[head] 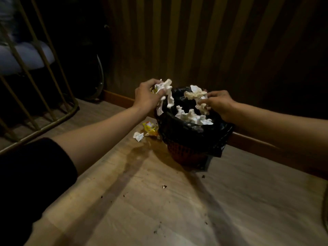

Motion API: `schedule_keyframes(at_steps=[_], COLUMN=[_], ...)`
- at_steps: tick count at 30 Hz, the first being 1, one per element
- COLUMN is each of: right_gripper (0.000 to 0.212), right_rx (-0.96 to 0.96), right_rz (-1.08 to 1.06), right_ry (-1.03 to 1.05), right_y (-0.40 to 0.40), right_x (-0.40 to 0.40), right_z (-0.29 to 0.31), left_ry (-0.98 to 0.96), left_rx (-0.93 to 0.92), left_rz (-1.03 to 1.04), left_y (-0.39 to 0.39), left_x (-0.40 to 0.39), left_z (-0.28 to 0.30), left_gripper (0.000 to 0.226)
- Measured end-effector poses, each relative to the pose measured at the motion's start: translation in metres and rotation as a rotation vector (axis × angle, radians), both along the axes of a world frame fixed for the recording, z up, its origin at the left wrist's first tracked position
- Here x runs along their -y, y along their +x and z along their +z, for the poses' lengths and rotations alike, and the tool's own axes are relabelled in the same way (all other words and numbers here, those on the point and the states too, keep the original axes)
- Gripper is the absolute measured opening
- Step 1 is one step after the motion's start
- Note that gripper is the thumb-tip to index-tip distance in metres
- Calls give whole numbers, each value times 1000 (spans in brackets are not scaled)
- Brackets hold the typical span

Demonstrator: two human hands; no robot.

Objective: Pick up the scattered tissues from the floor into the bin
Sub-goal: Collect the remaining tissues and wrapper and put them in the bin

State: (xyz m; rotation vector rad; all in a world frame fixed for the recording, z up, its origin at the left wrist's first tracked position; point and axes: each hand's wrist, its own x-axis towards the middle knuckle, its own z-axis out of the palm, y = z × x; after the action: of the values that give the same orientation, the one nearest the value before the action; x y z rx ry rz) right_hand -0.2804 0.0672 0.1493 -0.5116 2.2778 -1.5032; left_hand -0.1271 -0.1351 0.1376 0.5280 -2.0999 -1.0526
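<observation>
At frame centre the left hand (148, 94) is closed on a tissue wad (166, 95) beside the bin (191, 139), the right hand (217, 102) pinches another (197, 98) above it; light, soft, crushable, best bunched whole.

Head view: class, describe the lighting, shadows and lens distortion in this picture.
Head view: dim and warm, corners fading to black; light falls mainly on the tissues in the bin; both arms cast long shadows across the floor; wide-angle bending curves the frame edges; the wall stripes look soft.
</observation>
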Motion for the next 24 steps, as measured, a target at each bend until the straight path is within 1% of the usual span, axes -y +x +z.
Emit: schedule_keyframes(at_steps=[2, 4, 5, 7, 9, 10, 11, 13, 15, 16, 20, 24], right_gripper=[25, 16, 20, 42, 68, 71, 67, 48, 31, 26, 18, 15], right_rx=[56, 63, 66, 50, -31, -85, -121, -183, -251, -299, -453, -546], right_rz=[-75, -128, -151, -181, -191, -187, -186, -178, -157, -128, 65, 339], right_ry=[-29, -43, -56, -68, -24, 9, 27, 38, 28, 29, 64, 177], right_y=[-9, -15, -18, -25, -32, -36, -33, -26, -11, -3, 42, 85], right_x=[-12, -21, -23, -25, -25, -24, -24, -24, -26, -27, -34, -33], right_z=[-1, 1, 2, 0, -2, -3, -2, -1, -2, -5, -20, -52], left_ry=[40, 76, 96, 121, 137, 154, 170, 148, 84, 47, 7, -38], left_rx=[-11, -18, -14, 4, 63, 99, 140, 221, 280, 296, 312, 260], left_rz=[-16, -31, -38, -54, -88, -119, -161, -249, -311, -320, -261, -107], left_y=[-23, -44, -54, -69, -80, -85, -87, -84, -78, -73, -44, -3], left_x=[-13, -26, -32, -44, -53, -56, -58, -59, -56, -53, -35, -10], left_z=[10, 17, 20, 22, 22, 19, 16, 12, 6, 3, -16, -44], left_gripper=[27, 30, 31, 31, 38, 43, 48, 51, 50, 48, 39, 31])
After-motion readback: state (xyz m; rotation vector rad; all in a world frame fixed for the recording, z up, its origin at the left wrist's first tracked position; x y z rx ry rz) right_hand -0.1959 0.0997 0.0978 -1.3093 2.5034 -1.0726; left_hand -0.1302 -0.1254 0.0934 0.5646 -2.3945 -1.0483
